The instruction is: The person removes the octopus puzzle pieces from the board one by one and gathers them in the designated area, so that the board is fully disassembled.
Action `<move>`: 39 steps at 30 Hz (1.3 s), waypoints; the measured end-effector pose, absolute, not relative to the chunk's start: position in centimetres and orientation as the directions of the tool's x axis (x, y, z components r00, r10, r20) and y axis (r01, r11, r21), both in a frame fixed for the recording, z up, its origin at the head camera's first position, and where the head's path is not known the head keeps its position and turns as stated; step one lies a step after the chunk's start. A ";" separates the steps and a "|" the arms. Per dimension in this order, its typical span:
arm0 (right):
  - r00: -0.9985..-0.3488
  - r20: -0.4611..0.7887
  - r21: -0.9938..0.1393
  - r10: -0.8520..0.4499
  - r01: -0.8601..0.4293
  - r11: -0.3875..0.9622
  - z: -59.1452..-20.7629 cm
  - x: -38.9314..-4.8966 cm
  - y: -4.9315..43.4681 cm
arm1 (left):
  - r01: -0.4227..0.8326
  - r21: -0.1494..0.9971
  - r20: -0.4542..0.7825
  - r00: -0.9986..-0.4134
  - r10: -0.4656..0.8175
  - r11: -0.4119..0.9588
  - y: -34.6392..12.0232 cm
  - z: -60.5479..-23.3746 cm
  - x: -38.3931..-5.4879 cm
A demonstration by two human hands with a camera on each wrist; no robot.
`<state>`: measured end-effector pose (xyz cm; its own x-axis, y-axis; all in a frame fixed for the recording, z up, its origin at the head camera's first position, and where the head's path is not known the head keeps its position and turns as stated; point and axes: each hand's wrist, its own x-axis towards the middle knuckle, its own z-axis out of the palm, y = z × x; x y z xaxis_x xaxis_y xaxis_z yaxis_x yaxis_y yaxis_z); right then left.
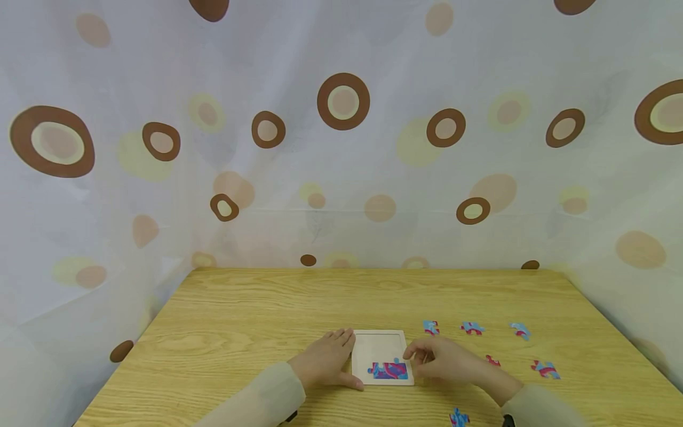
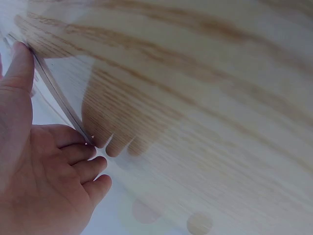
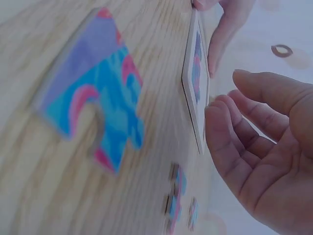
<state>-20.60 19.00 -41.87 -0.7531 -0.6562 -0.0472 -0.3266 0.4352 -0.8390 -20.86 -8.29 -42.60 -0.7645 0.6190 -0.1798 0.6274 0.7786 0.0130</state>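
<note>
A white square puzzle tray (image 1: pixel 379 350) lies on the wooden table. Joined blue, purple and pink jigsaw pieces (image 1: pixel 388 370) sit in its front right part. My left hand (image 1: pixel 328 359) rests along the tray's left side, thumb by the front corner and fingers stretched toward the back; the left wrist view shows the fingertips right at the tray's edge. Beside the tray's right edge is my right hand (image 1: pixel 443 360), its fingers loosely bent. Between that thumb and those fingers nothing shows in the right wrist view. A loose jigsaw piece (image 3: pixel 100 88) lies close to this hand's wrist.
Several loose jigsaw pieces are spread to the right, among them a back piece (image 1: pixel 472 328), a far-right piece (image 1: pixel 546 369) and one near the front (image 1: pixel 459 417). Another piece (image 1: pixel 492 360) is partly covered by the right forearm. A spotted curtain (image 1: pixel 384 237) encloses the table.
</note>
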 end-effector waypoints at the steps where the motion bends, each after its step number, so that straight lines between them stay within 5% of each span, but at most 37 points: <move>1: -0.755 -0.049 -0.836 -0.654 -0.327 0.440 -41.9 -20.7 18.5 | 0.626 0.015 -0.179 -0.765 0.618 0.780 -8.3 -42.6 -20.8; 39: -0.791 -0.074 -0.752 -0.607 -0.356 0.554 -42.4 -21.4 13.5 | 0.619 0.046 -0.177 -0.768 0.616 0.784 -8.3 -42.6 -20.8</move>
